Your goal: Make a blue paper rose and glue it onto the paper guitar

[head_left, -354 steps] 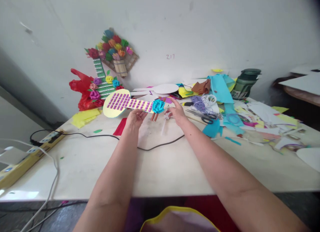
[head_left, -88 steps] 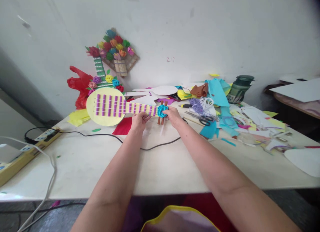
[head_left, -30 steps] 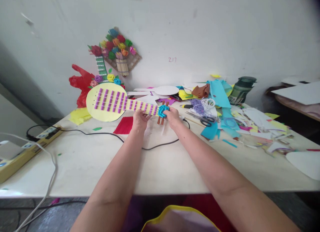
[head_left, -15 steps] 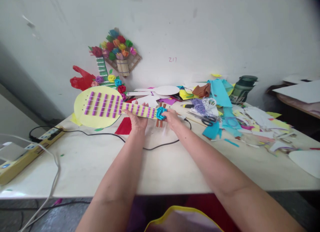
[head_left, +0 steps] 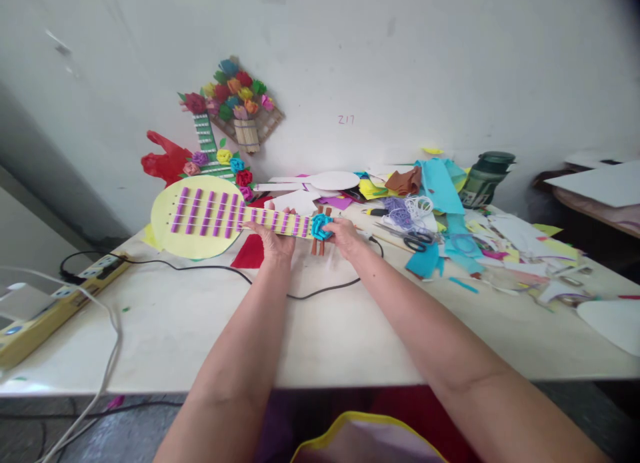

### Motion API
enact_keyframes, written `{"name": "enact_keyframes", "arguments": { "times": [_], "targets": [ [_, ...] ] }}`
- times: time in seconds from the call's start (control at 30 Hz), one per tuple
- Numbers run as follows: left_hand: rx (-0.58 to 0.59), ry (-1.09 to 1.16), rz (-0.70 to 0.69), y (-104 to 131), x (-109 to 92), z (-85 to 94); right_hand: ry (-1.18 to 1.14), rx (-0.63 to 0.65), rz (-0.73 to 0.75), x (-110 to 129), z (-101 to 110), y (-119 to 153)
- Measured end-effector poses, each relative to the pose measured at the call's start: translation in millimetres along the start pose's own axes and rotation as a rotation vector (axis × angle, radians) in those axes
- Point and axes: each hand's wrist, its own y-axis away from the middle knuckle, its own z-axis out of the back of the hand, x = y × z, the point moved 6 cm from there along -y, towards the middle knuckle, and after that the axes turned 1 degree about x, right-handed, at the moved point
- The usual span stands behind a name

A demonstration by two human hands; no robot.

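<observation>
A yellow paper lute [head_left: 163,226] with purple strips and white strings is held above the table, its round body to the left. My left hand [head_left: 276,244] grips its narrow neck, thumb over the front and fingers behind. At the neck's right end sits a blue paper flower [head_left: 321,228], with brown pegs [head_left: 321,247] sticking out above and below. Thumb and fingers of my right hand [head_left: 344,236] pinch the flower's right side; some fingertips are hidden behind it. A red piece [head_left: 249,253] lies on the table under the neck.
Scissors [head_left: 417,240], yarn [head_left: 399,213] and blue paper scraps [head_left: 424,262] crowd the right side. A black cable [head_left: 200,268] crosses the table from the power strip [head_left: 95,283]. Paper-flower crafts [head_left: 235,96] stand against the wall; a green bottle [head_left: 487,180] is at back right.
The lute's round body has dipped slightly and shifted a little to the right. Both hands keep the same hold on the neck and flower.
</observation>
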Motion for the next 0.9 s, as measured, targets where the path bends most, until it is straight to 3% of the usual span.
{"name": "enact_keyframes", "arguments": {
  "times": [0.9],
  "targets": [
    [-0.01,0.098,0.011,2.2,1.4,-5.3,-0.017,-0.033,0.017,5.5,-6.0,5.0]
  ]
}}
